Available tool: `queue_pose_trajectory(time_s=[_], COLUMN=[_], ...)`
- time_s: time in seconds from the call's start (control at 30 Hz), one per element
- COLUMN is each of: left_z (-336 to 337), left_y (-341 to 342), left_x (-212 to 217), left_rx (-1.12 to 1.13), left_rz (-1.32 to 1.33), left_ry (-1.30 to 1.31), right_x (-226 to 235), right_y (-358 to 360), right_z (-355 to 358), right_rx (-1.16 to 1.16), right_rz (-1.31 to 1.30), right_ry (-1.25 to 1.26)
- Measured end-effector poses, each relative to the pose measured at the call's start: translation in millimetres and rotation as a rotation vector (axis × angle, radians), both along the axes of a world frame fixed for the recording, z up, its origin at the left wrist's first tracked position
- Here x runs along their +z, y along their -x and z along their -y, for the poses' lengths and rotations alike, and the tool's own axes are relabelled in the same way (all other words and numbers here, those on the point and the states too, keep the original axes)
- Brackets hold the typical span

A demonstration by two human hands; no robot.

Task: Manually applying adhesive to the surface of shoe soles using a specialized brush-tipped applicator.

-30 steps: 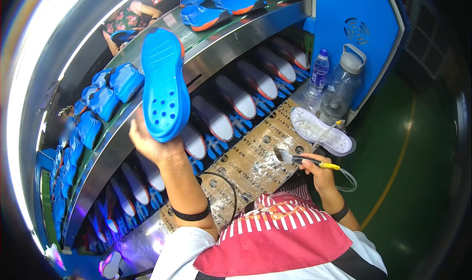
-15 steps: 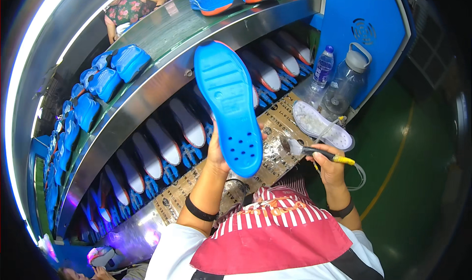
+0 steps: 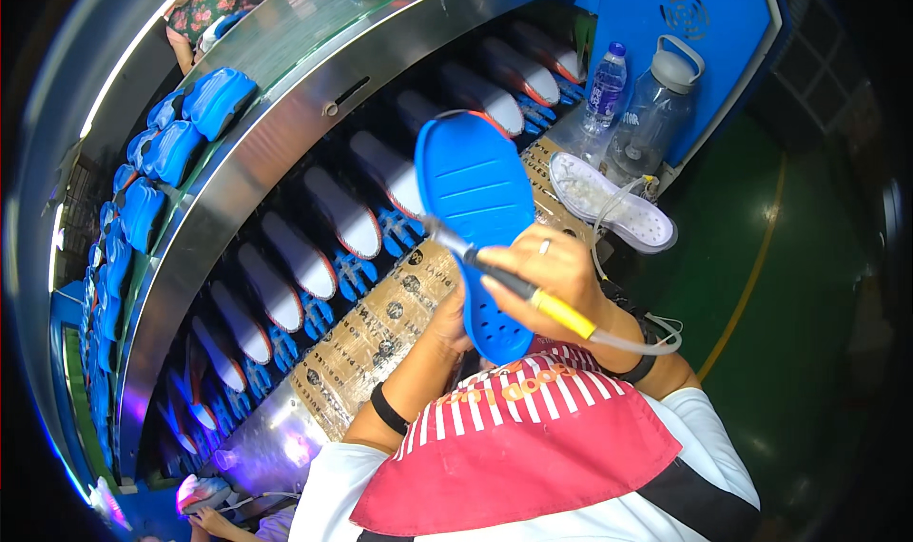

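My left hand is wrapped round the edge of a blue shoe sole, held tilted in front of my chest. The sole's inner face shows, with ridges in the forefoot and small holes in the heel. Over its middle, my right hand grips a glue brush with a black and yellow handle and a clear hose at its rear. The bristle end is blurred and lies near the sole's left edge; whether it touches is unclear. A pale sole with white residue in it lies to the right, beside the hose.
A cardboard-covered ledge runs before me. Beyond it, several shoe uppers stand in a row under a curved metal rim. Blue soles sit on the green belt above. A water bottle and a large jug stand right.
My right hand has brought the brush leftward from beside the ledge to over the sole. The blue sole has tipped and come lower, and my left hand has shifted its hold. The view has shifted slightly.
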State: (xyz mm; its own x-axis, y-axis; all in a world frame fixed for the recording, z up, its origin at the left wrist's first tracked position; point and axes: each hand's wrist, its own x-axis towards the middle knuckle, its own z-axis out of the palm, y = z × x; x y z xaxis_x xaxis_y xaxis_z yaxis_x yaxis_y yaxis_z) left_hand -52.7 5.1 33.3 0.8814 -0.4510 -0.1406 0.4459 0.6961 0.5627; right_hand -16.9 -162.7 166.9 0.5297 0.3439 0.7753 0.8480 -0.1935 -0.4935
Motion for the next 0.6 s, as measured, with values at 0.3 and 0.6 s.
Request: queue_pose_trajectory(time_s=[0.3, 0.6], left_z=[-15.0, -11.7], left_y=[-1.5, -11.3], left_x=[-3.7, 24.4], left_rx=[0.106, 0.19], left_rz=[0.088, 0.172], left_ry=[0.052, 0.151], right_x=[-19.1, -31.9], right_y=[6.6, 17.9], right_z=[-0.8, -12.8], right_rx=[0.024, 0.131], right_rz=[-0.064, -0.204], right_ry=[-0.074, -0.12])
